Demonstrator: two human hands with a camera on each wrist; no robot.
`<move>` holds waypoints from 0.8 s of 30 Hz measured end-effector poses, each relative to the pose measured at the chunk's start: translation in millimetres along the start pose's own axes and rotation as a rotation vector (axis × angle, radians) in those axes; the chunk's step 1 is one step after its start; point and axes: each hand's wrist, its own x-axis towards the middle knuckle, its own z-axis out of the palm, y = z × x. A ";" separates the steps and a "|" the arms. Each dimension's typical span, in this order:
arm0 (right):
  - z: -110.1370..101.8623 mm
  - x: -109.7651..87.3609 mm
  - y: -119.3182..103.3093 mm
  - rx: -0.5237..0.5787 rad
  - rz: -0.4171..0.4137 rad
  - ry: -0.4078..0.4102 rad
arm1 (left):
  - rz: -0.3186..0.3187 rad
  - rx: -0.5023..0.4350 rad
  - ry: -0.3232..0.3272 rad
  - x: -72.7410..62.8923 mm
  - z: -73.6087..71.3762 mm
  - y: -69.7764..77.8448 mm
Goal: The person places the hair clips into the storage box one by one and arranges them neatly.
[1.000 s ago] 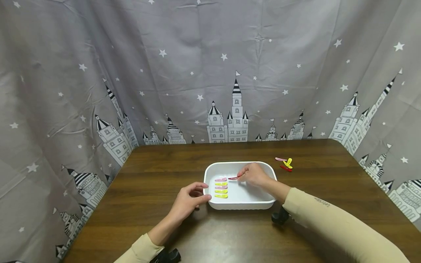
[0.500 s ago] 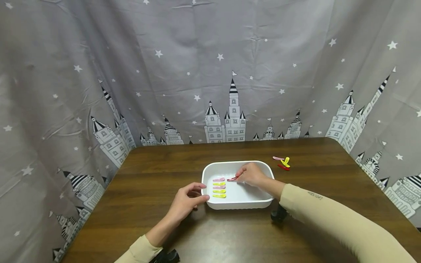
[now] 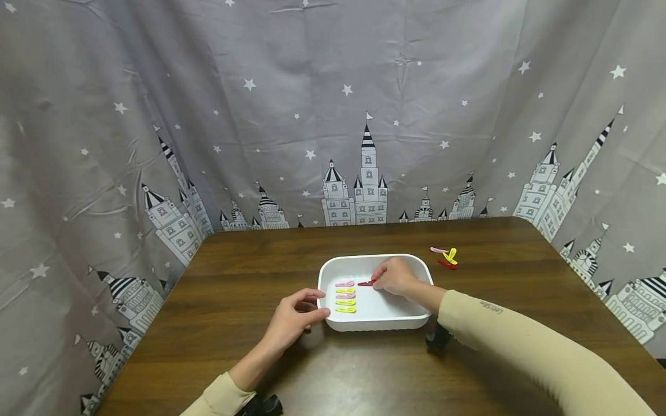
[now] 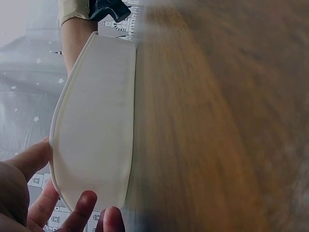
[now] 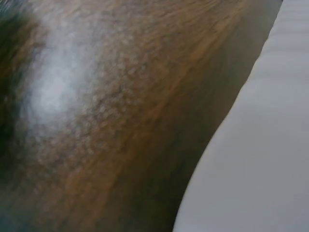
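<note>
In the head view, my right hand (image 3: 396,276) is inside a white tray (image 3: 377,325), pinching a red snap hair clip (image 3: 366,283) low over its floor. Left of that clip, pink and yellow hair clips lie in a column, a yellow clip (image 3: 346,310) nearest me and a pink clip (image 3: 344,283) farthest. My left hand (image 3: 291,318) holds the tray's left end, thumb and index finger at the rim. The left wrist view shows its other fingertips (image 4: 87,198) against the outer wall. In the right wrist view only the tray's side (image 5: 260,159) shows; the right hand is out of sight there.
Beyond the tray's right end, a small group of clips lies on the brown wooden table (image 3: 250,260): a pink clip (image 3: 438,250), yellow ones (image 3: 450,256) and a red clip (image 3: 447,264). A grey curtain (image 3: 270,115) with castles hangs behind the table's far edge.
The right hand has stayed at nearly the same spot in the tray, and the red clip has shifted slightly in its fingers. The left hand keeps its place. The head view has drifted a little.
</note>
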 end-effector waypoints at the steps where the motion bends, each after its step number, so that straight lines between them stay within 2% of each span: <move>1: 0.1 -0.2 -0.3 -0.014 -0.003 0.004 | 0.002 -0.002 0.000 -0.1 -0.2 0.1; 14: 2.8 -0.8 -0.8 -0.115 -0.075 0.022 | -0.004 0.006 -0.004 -0.6 0.1 0.7; 24: 2.9 -3.0 -4.7 -0.136 -0.056 0.008 | -0.013 0.023 0.004 -0.3 0.8 -0.4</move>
